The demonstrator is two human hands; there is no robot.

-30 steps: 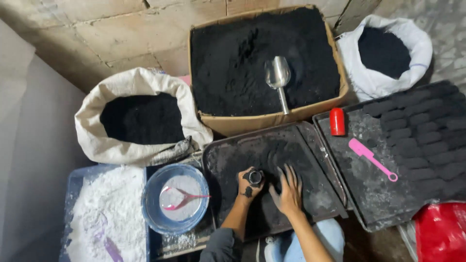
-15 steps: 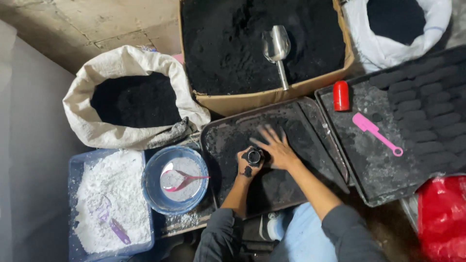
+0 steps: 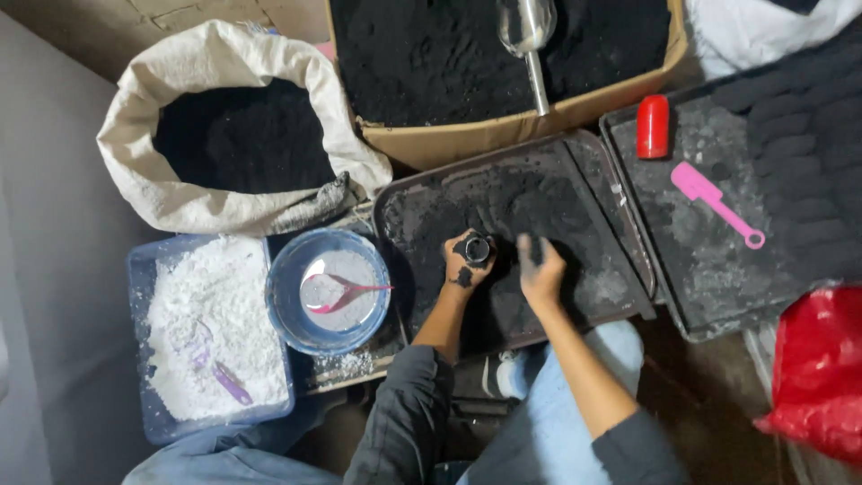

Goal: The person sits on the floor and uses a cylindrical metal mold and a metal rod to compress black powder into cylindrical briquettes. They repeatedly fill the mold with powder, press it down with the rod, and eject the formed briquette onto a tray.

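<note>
My left hand point(image 3: 467, 262), smeared with black powder, grips a small dark cylindrical mould point(image 3: 478, 249) upright over a black tray point(image 3: 593, 269) coated in black powder. My right hand point(image 3: 540, 268) is just to the right of the mould, fingers bent and pressed into the powder on the tray; whether it holds any powder I cannot tell. Both forearms reach in from the bottom of the view.
A cardboard box point(image 3: 503, 135) of black powder with a metal scoop point(image 3: 530, 36) stands behind the tray. A white sack point(image 3: 224, 144) of black powder is left. A blue bowl point(image 3: 328, 292) with a pink spoon and a tub of white powder point(image 3: 206, 332) are lower left. A second tray holds a red cylinder point(image 3: 653, 126) and pink spatula point(image 3: 714, 202). A red bag point(image 3: 817, 368) is right.
My right hand moved from lying flat beside the mould, up over it, and now sits curled on the powder to its right. The view has shifted closer.
</note>
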